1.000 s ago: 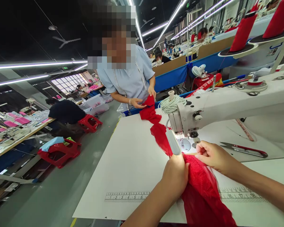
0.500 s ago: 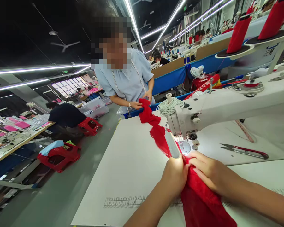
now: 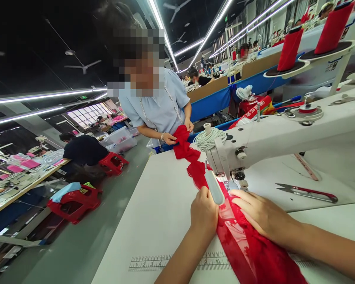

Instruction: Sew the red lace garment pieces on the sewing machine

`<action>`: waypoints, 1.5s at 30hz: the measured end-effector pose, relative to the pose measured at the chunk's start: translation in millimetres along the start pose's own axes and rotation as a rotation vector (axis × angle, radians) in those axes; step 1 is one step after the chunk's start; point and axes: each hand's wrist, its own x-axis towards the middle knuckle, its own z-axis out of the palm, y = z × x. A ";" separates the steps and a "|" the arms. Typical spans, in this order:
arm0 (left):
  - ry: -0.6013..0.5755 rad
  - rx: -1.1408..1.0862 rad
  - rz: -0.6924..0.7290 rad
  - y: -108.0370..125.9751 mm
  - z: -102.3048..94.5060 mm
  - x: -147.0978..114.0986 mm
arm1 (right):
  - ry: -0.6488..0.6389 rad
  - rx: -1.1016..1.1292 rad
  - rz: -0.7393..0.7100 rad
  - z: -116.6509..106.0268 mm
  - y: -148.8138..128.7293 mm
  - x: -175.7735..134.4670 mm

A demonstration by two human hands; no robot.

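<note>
A long strip of red fabric (image 3: pixel 236 238), partly sheer with a lacy edge, runs across the white table beneath the head of a sewing machine (image 3: pixel 225 157). My left hand (image 3: pixel 204 211) is closed on the strip's left edge, its fingertips partly hidden. My right hand (image 3: pixel 262 217) lies over the right side of the cloth, fingers stretched toward the needle area; its thumb is out of sight. A slim lamp (image 3: pixel 215 187) hangs between my hands and covers part of the cloth. Beyond the machine, a person (image 3: pixel 162 106) holds the far, bunched end in both hands.
Thread snips (image 3: pixel 307 192) lie right of the needle area, below a pinkish strip (image 3: pixel 306 166). A printed ruler (image 3: pixel 154 263) marks the table's near side. Coiled pale cord (image 3: pixel 210 138) sits on the machine head. Red thread cones (image 3: pixel 290 49) stand upper right; red stools (image 3: pixel 73 203) are at left.
My left hand has moved left, away from my right hand, spreading the strip so its sheer part shows. The person opposite has gathered and raised more of the far end.
</note>
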 end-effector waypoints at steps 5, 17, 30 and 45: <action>-0.079 -0.029 0.256 3.1 4.5 -5.7 | 0.062 0.037 -0.007 5.2 3.2 -1.4; -0.089 -0.065 0.518 -23.8 -1.1 26.0 | 0.053 0.015 0.060 22.6 6.3 -11.2; -0.130 0.122 0.659 -10.2 -1.9 3.9 | 0.061 -0.002 0.083 18.8 1.8 -7.1; 0.036 0.345 0.773 -28.4 12.2 -2.4 | 0.083 -0.058 0.121 15.4 0.8 -4.1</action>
